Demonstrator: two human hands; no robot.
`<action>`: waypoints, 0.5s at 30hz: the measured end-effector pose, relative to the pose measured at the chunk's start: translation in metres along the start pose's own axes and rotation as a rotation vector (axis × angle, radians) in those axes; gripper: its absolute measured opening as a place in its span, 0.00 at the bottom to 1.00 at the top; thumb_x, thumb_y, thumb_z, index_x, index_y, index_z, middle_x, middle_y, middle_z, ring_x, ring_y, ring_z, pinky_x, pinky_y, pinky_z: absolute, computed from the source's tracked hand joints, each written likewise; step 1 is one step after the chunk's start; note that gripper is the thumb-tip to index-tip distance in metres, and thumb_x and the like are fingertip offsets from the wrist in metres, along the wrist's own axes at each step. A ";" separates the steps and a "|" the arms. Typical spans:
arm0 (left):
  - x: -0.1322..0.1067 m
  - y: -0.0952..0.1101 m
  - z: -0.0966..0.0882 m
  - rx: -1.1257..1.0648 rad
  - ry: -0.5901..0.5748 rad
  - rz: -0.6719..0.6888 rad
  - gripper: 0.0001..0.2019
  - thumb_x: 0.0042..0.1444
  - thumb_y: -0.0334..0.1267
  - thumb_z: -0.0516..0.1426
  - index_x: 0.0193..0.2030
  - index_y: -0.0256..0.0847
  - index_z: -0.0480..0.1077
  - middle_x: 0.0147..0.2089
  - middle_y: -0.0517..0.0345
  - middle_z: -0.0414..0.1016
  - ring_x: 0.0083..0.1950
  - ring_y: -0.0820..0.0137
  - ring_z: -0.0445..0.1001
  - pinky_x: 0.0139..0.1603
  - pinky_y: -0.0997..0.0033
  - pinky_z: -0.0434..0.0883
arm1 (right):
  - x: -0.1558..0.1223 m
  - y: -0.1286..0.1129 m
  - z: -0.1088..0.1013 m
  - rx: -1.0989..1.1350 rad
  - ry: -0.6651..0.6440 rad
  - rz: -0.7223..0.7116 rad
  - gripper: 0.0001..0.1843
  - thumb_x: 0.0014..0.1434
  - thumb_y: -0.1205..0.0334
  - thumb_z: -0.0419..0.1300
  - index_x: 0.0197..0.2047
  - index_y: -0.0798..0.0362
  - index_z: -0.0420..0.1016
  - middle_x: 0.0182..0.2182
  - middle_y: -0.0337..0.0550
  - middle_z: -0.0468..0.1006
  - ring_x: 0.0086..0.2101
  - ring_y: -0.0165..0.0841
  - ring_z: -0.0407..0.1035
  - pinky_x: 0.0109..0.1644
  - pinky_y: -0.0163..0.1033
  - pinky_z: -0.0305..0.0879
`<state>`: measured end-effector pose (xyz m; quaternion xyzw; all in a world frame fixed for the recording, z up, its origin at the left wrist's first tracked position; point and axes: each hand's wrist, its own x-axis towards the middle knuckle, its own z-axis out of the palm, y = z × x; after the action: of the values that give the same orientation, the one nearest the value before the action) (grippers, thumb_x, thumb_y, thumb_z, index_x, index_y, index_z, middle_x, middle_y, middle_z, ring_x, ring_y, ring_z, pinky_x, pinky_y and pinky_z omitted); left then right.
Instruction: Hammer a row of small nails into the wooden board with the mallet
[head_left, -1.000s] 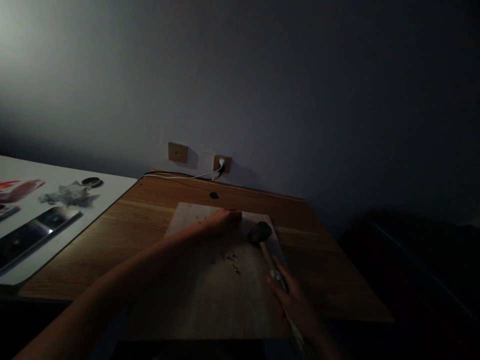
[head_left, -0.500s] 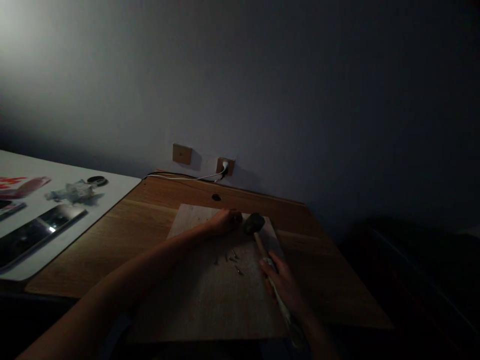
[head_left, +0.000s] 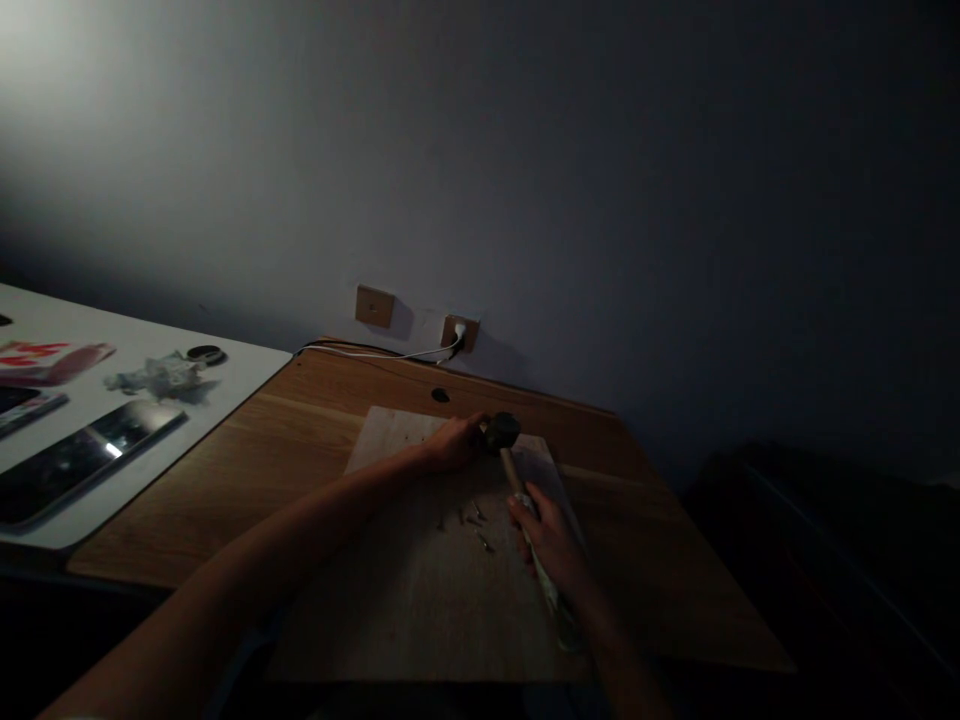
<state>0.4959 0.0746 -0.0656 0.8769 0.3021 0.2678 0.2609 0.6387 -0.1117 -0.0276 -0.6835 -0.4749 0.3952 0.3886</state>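
My right hand (head_left: 551, 540) is wrapped round the wooden handle of a hammer (head_left: 504, 432), whose thick dark head is up by my left fingers. My left hand (head_left: 454, 442) rests near the far edge of a pale wooden board (head_left: 420, 610), fingers drawn together. The hammer head partly covers the fingertips, so what they pinch, if anything, is hidden. Several loose screws or nails (head_left: 484, 541) lie on the board between my two forearms; the dim light hides their exact kind. A few small specks, perhaps fixings, stand left of my left hand.
Under the board is a brown wooden desk (head_left: 247, 470). A white table (head_left: 232, 350) adjoins it on the left, carrying a phone-like dark glossy slab (head_left: 90, 465), crumpled plastic (head_left: 169, 377) and a red-and-white packet (head_left: 49, 360). Cables run to a wall socket (head_left: 460, 333).
The hammer head has moved slightly left and up, now right against or in front of my left fingertips. My right hand has shifted with it. The view has turned slightly left.
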 end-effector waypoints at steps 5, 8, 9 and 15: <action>-0.002 0.000 -0.002 -0.003 0.004 -0.003 0.26 0.55 0.32 0.61 0.61 0.40 0.66 0.47 0.49 0.81 0.46 0.60 0.81 0.42 0.70 0.71 | -0.001 0.000 0.002 -0.012 -0.013 -0.019 0.20 0.55 0.40 0.56 0.38 0.49 0.64 0.21 0.27 0.63 0.14 0.23 0.56 0.13 0.28 0.54; -0.002 0.001 -0.002 -0.025 0.004 0.016 0.23 0.54 0.30 0.61 0.58 0.39 0.68 0.46 0.49 0.81 0.46 0.61 0.80 0.43 0.70 0.71 | -0.002 -0.001 0.004 0.000 -0.002 -0.014 0.22 0.54 0.40 0.56 0.39 0.50 0.64 0.21 0.27 0.63 0.14 0.24 0.57 0.12 0.29 0.53; -0.002 0.000 -0.002 -0.036 0.000 0.020 0.22 0.54 0.29 0.60 0.57 0.38 0.69 0.45 0.50 0.81 0.45 0.62 0.80 0.42 0.70 0.71 | -0.002 -0.001 0.004 0.003 0.007 -0.019 0.22 0.54 0.39 0.56 0.39 0.50 0.64 0.21 0.27 0.64 0.14 0.24 0.57 0.12 0.29 0.54; 0.000 -0.008 0.004 -0.111 -0.016 0.048 0.23 0.54 0.28 0.60 0.58 0.37 0.67 0.42 0.54 0.80 0.40 0.65 0.78 0.41 0.71 0.70 | -0.002 -0.001 0.001 0.035 0.020 -0.013 0.24 0.52 0.37 0.59 0.38 0.50 0.65 0.21 0.28 0.64 0.14 0.23 0.56 0.12 0.30 0.54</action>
<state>0.4955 0.0789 -0.0731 0.8702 0.2635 0.2832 0.3052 0.6368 -0.1133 -0.0264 -0.6773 -0.4687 0.3941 0.4078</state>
